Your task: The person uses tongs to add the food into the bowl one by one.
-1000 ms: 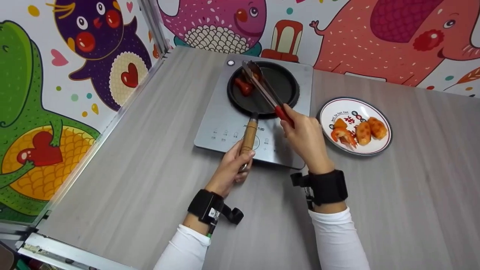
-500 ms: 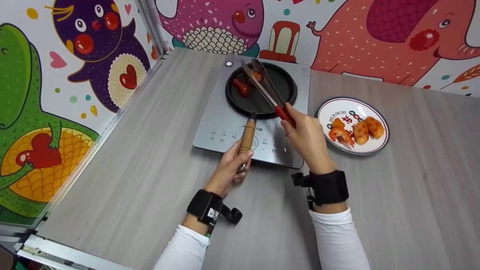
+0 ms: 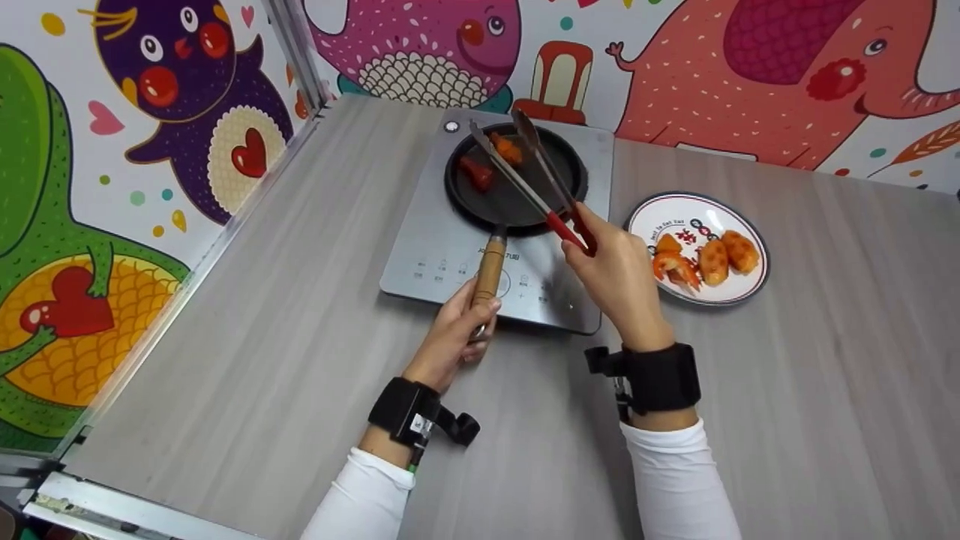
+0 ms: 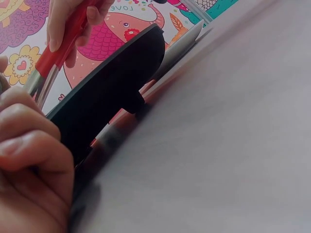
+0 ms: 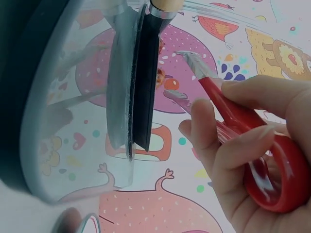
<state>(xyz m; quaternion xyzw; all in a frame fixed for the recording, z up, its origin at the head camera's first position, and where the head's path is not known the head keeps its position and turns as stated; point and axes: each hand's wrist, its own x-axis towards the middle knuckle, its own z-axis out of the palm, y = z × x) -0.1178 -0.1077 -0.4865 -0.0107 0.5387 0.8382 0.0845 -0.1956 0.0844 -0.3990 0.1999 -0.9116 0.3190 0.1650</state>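
My left hand (image 3: 454, 334) grips the wooden handle (image 3: 489, 271) of a black frying pan (image 3: 547, 191); in the left wrist view, its curled fingers (image 4: 36, 150) show beside the pan's dark side. With my right hand (image 3: 619, 281) I hold metal tongs (image 3: 564, 229) by their red handles, and in the right wrist view a red loop (image 5: 286, 194) lies within the grip. The tongs' arms are spread over the pan, tips apart. Between them sits an orange fried piece (image 3: 508, 150). A glossy red-brown drumstick (image 3: 476, 174) lies at the pan's left side.
Under the pan is a silver induction cooker (image 3: 420, 255) with touch controls. A white dark-rimmed plate (image 3: 739, 289) to its right carries a shrimp (image 3: 676, 268) and several browned pieces (image 3: 712, 261). A cartoon-printed wall (image 3: 585, 22) closes the back.
The tongs' arms have spread from close together to wide apart, uncovering the orange fried piece in the pan. My left hand keeps its grip on the handle. The head view has shifted slightly.
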